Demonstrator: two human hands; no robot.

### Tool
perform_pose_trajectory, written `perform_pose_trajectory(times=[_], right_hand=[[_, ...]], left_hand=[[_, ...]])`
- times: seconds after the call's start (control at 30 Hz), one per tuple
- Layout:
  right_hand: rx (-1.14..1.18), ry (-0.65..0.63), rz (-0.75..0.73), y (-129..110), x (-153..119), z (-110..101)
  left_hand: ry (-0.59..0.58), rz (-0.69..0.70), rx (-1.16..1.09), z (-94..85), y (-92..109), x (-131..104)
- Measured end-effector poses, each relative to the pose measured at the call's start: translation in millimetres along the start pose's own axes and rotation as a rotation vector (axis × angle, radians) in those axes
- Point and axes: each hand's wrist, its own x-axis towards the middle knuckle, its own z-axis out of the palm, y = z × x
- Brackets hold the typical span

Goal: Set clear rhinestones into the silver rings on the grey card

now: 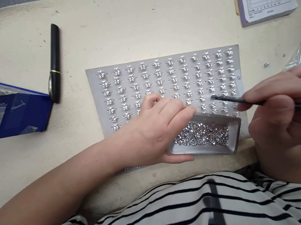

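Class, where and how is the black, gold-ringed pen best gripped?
Probably pinch the pen by its clipless half, from above, across its long sides: it's slim, and the end with the clip lies beside the blue angular box.

A single head-worn camera looks forward and steeply down from above the striped shirt [167, 216] on the near side, close enough that the left hand [164, 125] and right hand [281, 110] appear large, taking in the desk [125, 25] to its far edge.
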Motion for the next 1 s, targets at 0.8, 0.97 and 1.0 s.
perform_pose_trajectory(times=[0.8,0.97,1.0], right_hand=[[-0.113,-0.389,-0.066,-2.6,-0.5,-2.5],[-0.117,-0.378,-0.073,-3.5,-0.8,-3.3],[-0.113,-0.368,-0.071,-3.8,-0.8,-3.2]], left_hand=[[-0.192,0.149,-0.052,-5.0,6.8,4.4],[-0.181,0.155,-0.054,-4.2,6.2,4.2],[-0.178,0.159,-0.054,-4.1,6.0,4.1]])
